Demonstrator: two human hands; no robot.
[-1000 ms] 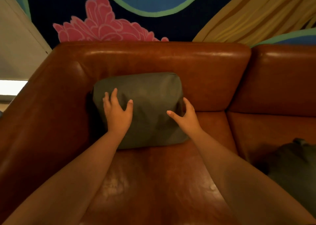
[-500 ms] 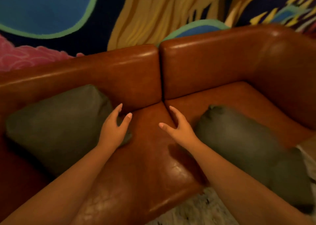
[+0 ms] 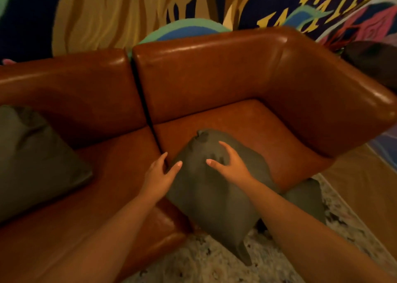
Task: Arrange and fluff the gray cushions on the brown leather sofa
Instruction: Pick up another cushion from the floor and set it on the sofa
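Note:
A gray cushion [image 3: 206, 198] lies flat on the right seat of the brown leather sofa [image 3: 214, 84], its near corner hanging over the front edge. My right hand [image 3: 231, 164] rests on its top with fingers spread and slightly curled into the fabric. My left hand [image 3: 160, 175] is open at the cushion's left edge, thumb touching it, fingers by the seam between the seats. A second gray cushion [image 3: 32, 160] leans against the backrest on the left seat, away from both hands.
The sofa's right armrest [image 3: 343, 102] curves round behind the cushion. A light speckled rug [image 3: 199, 263] covers the floor in front. A painted mural wall [image 3: 129, 9] stands behind the sofa. A dark object [image 3: 371, 61] sits beyond the armrest.
My view has swung right from the left cushion. Both hands left that cushion and moved across the seat; the right hand now rests on the right cushion, the left at its edge.

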